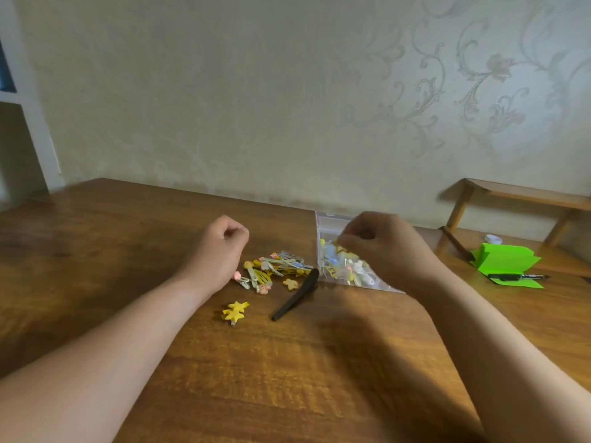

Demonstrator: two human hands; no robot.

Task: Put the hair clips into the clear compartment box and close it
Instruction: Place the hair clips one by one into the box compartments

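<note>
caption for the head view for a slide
Right hand over the clear compartment box, left hand fisted beside the loose hair clips on the wooden table.

Brown wooden worktop (287,378): strong grain, varnished, soft sheen towards the far edge. Clear plastic compartment box (329,220): smooth, glossy, see-through walls. Heap of small yellow and pastel hair clips (275,270): glossy plastic look, some with pale metal-like prongs. Long black hair clip (295,298): smooth, dull sheen. Bright green folded paper (505,259): matt. Pale wallpaper (287,91): embossed scrollwork, faintly pearly.
</note>
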